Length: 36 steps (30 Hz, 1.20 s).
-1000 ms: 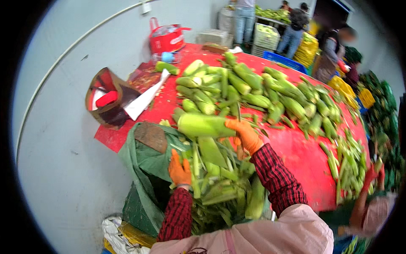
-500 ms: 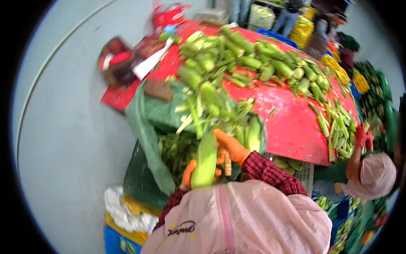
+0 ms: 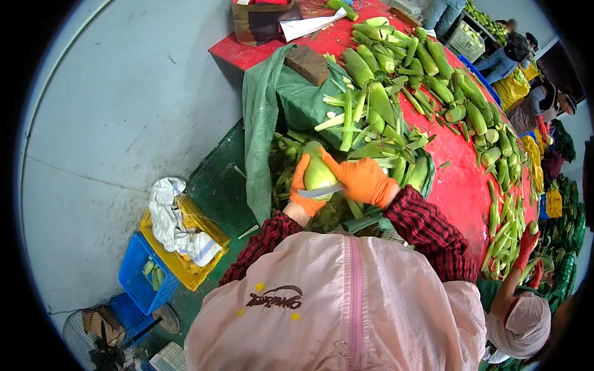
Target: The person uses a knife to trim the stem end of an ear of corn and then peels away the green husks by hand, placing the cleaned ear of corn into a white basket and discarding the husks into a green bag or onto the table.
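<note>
My left hand point(image 3: 302, 188), in an orange glove, wraps round an ear of corn point(image 3: 318, 168) in its pale green husk. In my right hand point(image 3: 365, 180), also gloved in orange, is a knife point(image 3: 319, 192). Its blade lies across the near end of the ear, while my right thumb or forefinger touches the ear's side. The knife's handle is hidden in my fist. Below the ear, a green sack point(image 3: 262, 145) hangs open at the table's edge with husk leaves inside. More husked-over ears and cut leaves point(image 3: 377, 150) lie just beyond my right hand.
A long pile of corn ears point(image 3: 442, 86) covers the red table point(image 3: 447, 170). A brown block point(image 3: 307, 64) weighs on the sack's far edge. Yellow point(image 3: 190, 269) and blue crates point(image 3: 141, 272) stand at lower left. A person point(image 3: 523, 321) with red gloves works at the right.
The ear has turned so its end faces me, and the knife blade has come across that end. My view has shifted, bringing the crates at lower left further into sight.
</note>
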Tool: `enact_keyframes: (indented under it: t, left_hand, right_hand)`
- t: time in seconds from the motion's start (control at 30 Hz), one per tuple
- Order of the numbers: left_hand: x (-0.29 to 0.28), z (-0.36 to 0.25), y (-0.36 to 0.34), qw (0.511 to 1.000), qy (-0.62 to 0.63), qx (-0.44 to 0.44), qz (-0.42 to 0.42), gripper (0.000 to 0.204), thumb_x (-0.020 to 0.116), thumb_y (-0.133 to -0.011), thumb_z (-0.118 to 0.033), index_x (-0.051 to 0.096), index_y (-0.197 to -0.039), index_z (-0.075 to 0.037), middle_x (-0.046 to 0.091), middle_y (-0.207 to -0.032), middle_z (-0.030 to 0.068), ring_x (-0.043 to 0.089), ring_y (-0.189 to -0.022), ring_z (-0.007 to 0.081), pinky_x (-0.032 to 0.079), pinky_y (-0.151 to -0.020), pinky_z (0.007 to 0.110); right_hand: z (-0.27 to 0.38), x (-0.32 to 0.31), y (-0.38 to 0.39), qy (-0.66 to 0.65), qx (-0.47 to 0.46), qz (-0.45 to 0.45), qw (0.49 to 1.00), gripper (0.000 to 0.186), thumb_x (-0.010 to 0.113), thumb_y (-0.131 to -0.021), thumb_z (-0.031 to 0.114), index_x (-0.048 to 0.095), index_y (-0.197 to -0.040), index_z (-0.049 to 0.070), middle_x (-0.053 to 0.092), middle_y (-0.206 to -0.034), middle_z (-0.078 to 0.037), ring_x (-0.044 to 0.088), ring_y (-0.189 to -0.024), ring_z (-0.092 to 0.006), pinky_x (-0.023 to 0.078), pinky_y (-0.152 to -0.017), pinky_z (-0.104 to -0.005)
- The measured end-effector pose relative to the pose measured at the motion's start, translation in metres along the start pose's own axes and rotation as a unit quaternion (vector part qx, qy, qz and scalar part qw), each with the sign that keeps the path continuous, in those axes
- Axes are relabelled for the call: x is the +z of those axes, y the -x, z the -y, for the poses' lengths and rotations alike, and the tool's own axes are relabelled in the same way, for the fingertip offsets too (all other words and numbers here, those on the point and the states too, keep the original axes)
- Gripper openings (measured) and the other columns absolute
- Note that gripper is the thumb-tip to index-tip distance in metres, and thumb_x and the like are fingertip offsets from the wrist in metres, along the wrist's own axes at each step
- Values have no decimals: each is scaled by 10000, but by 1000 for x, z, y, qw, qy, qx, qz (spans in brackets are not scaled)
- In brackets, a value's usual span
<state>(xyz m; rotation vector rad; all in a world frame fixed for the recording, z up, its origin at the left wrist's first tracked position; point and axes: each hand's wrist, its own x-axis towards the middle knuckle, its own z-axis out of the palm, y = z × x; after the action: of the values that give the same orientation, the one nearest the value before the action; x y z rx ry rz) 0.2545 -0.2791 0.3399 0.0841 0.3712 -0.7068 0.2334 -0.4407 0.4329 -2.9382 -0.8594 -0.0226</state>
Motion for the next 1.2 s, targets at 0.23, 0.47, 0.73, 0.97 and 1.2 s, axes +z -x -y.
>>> enact_keyframes:
  t: [0.23,0.47,0.73,0.97,1.2]
  left_hand:
    - [-10,-3,-6,1000,13,4,13,392,668,-873,-431,647,-1126,-132,693,-1066,55,662,-967,264,547,-847,434]
    - [-28,1,-2,1000,-2,-12,-24,398,685,-863,-428,635,-1105,-116,684,-1024,79,651,-922,282,543,-820,449]
    - [-31,9,2,999,5,-35,-14,366,636,-894,-426,645,-1094,-120,693,-1033,65,663,-927,252,541,-838,423]
    - [-38,19,13,976,-183,120,-19,394,520,-953,-440,629,-1113,-97,677,-1045,70,643,-960,254,526,-865,423]
    - [-93,3,-8,875,-470,92,68,479,483,-928,-457,463,-1274,-127,597,-1208,78,558,-1132,249,426,-986,437]
  right_hand:
    - [-8,52,11,-123,67,-93,986,869,624,-740,159,268,-1529,236,640,-745,-121,630,-625,-329,500,-563,-418]
    - [24,56,28,-428,244,6,870,838,573,-789,49,271,-1530,298,650,-743,-112,564,-450,-193,501,-496,-328]
    - [1,74,22,-187,100,-96,973,829,565,-787,140,229,-1531,287,686,-914,-159,667,-702,-338,529,-620,-435]
    - [28,55,65,-609,257,31,750,714,585,-918,331,236,-1538,264,712,-894,-62,626,-593,-168,517,-502,-307]
    - [13,69,35,-195,34,-128,972,712,622,-819,487,438,-1439,190,622,-792,-95,621,-687,-339,459,-558,-440]
